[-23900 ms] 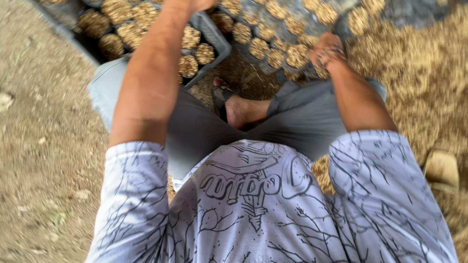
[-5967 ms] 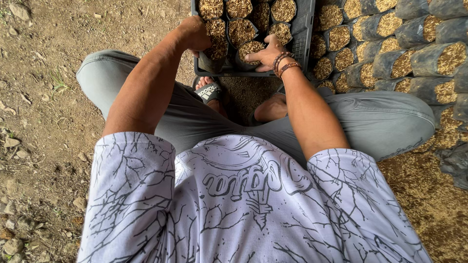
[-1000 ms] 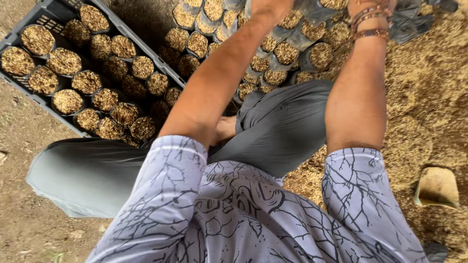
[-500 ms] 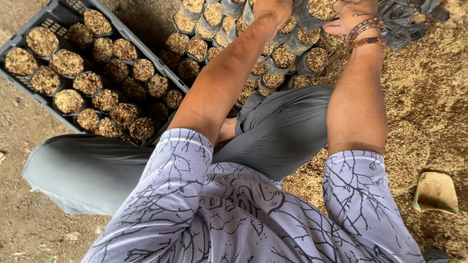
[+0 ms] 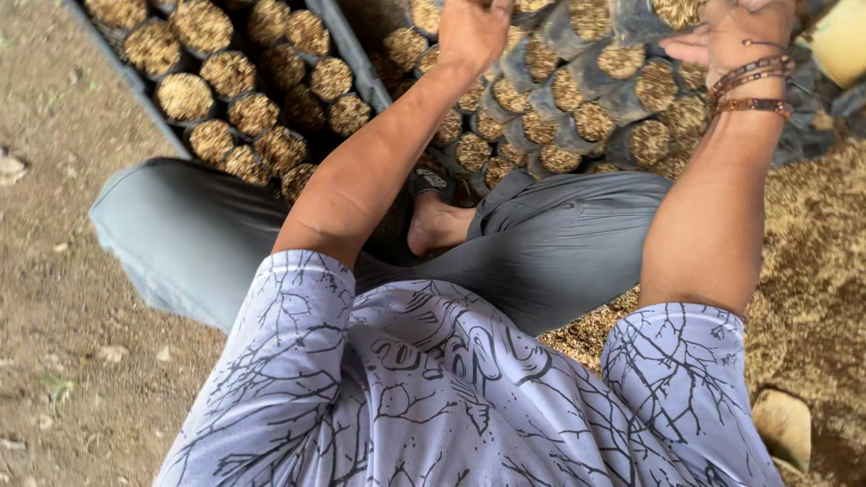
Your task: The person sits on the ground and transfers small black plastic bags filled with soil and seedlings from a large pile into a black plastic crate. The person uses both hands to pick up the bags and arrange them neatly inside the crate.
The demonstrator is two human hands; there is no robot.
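The person sat on the ground with both arms stretched forward over a heap of small black plastic nursery bags packed with tan husk-like filling [image 5: 577,117]. The left hand [image 5: 469,36] lay on the near top of that heap, fingers curled down over one of the bags; whether they were truly clamped on it could not be told, since the fingertips ran off the top edge of the view. The right hand [image 5: 735,36], with its stack of brown bead bracelets [image 5: 753,86] at the wrist, reached to the far right of the heap, fingers spread loosely beside a bag, and its grip was likewise cut off from sight.

To the left stood a dark plastic crate [image 5: 352,63] already filled with upright bags of the same kind [image 5: 234,108], set tightly in rows. Loose tan husk [image 5: 812,243] covered the ground on the right, bare dirt [image 5: 54,271] the left.

Compared with half a second earlier, the view had tipped so that the heap sat nearer and the crate slid toward the top left corner; the left hand had come down from the heap's upper edge to rest lower on it, while the right hand had hardly shifted. Six seconds earlier both hands had been at the crate's rim rather than at the loose heap, so the work had passed from the packed crate to the unpacked bags beside it.
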